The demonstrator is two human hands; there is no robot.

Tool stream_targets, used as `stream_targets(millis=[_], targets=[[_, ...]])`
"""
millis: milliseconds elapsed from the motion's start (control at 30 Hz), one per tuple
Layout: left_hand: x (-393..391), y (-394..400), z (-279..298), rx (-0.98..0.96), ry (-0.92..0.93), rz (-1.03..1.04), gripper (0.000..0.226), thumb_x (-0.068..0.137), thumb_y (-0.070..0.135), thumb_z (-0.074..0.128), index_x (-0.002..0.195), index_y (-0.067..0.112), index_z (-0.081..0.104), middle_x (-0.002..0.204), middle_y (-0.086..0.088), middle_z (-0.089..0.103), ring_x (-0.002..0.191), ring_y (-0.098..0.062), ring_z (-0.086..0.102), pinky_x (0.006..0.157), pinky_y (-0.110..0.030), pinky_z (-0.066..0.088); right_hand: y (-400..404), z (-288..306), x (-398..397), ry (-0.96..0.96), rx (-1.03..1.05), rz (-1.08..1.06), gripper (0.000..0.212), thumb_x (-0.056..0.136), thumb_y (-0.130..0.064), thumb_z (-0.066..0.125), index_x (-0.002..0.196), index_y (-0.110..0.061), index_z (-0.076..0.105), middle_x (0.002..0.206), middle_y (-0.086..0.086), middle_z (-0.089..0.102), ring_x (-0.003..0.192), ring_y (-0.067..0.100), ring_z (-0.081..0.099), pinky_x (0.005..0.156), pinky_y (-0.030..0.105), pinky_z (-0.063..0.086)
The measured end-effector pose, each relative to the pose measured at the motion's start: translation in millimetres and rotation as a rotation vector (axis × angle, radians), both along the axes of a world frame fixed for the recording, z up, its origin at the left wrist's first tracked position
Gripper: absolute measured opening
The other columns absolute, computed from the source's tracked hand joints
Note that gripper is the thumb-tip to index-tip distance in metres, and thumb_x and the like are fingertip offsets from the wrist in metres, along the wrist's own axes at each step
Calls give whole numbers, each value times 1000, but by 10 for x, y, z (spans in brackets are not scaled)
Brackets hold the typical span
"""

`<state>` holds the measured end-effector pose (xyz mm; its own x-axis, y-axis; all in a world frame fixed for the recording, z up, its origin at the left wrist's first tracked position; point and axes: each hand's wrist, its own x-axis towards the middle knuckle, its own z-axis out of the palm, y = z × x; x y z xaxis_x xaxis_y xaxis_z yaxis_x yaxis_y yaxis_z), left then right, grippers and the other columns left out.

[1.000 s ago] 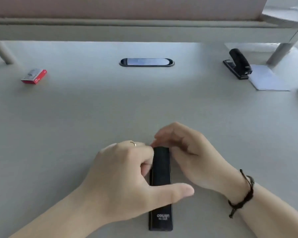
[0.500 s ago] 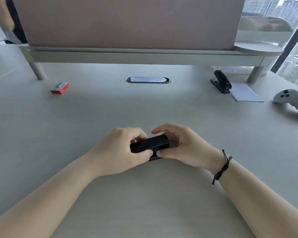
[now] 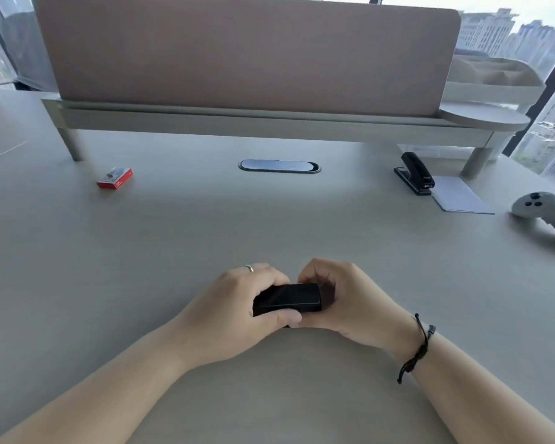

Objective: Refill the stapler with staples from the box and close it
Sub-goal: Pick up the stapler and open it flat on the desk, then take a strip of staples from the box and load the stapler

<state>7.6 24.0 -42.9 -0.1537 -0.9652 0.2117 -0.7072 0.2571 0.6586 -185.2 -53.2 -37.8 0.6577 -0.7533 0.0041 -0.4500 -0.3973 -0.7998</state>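
A black stapler (image 3: 289,298) lies crosswise on the grey desk near the front, its lid down as far as I can see. My left hand (image 3: 234,310) wraps its left end, thumb along the near side. My right hand (image 3: 350,302) holds its right end, fingers curled over the top. Both hands hide the stapler's ends and base. A small red staple box (image 3: 114,178) sits far off at the back left of the desk, untouched.
A second black stapler (image 3: 416,173) stands at the back right beside a sheet of paper (image 3: 462,195). A grey game controller (image 3: 540,208) lies at the right edge. An oval cable grommet (image 3: 279,166) is at the back centre, below a raised shelf (image 3: 269,121).
The stapler was pointing away from me a second ago; both hands have turned it crosswise. The camera has tilted up, so more of the desk's back shows.
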Motion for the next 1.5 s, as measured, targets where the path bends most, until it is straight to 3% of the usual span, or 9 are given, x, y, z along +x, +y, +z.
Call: stream_targets(millis=[200,333,633,833,1033,1167,1267,1400,1500], targets=[[104,20,110,-27,307,37,18,82,37,70,99,30,68,92,14,72,85,-11,65,71,-21,51,-64,-31,-4,17,33,-40,29,63,-27,89,73,-19,63,57,-3,63,49,21,50,48,33,38],[289,48,254,-31,282,-8,28,79,41,69,102,26,71,97,6,75,90,-19,67,82,-50,55,-78,-35,-24,40,27,-37,30,63,-29,90,74,-19,64,62,0,68,51,11,49,51,27,36],[896,228,476,23,290,-19,22,69,26,79,88,16,73,85,-3,77,81,-16,73,79,-18,54,-109,-82,-41,44,16,-41,38,55,-45,86,79,-25,64,82,15,75,57,15,55,56,30,42],[1178,450,344,295,11,182,22,71,29,86,89,32,75,92,9,78,84,-4,71,80,-25,53,-119,-100,-24,38,6,-42,44,49,-51,84,79,-25,65,85,16,76,61,17,57,60,31,43],[1103,424,317,321,-145,235,18,74,30,84,88,32,73,89,5,74,44,-2,47,50,-11,40,-70,-63,-15,39,-6,-48,32,58,-32,90,76,-23,64,84,3,80,68,35,68,61,44,53],[1175,411,368,393,-149,162,25,71,36,85,91,39,71,94,19,72,70,-9,66,67,-23,53,-48,-3,-7,56,15,-15,29,62,-25,90,77,-24,65,71,-1,73,56,18,57,57,34,44],[1351,379,398,411,-61,133,38,66,50,85,99,39,70,100,18,73,93,-13,69,88,-34,56,-52,103,25,39,48,29,31,63,-17,93,82,-27,70,84,-4,74,72,20,67,68,28,51],[1612,256,363,215,102,277,24,75,47,77,89,27,74,92,6,77,83,-8,72,78,-18,54,-106,282,287,-38,3,32,41,59,-51,89,90,-28,73,94,-9,75,84,16,72,86,38,56],[1804,61,232,79,215,469,7,87,28,74,84,22,74,82,-5,77,63,-7,66,64,-22,51,-203,371,728,-41,-82,-9,20,72,-38,84,86,-28,72,87,-16,75,78,15,71,85,40,58]])
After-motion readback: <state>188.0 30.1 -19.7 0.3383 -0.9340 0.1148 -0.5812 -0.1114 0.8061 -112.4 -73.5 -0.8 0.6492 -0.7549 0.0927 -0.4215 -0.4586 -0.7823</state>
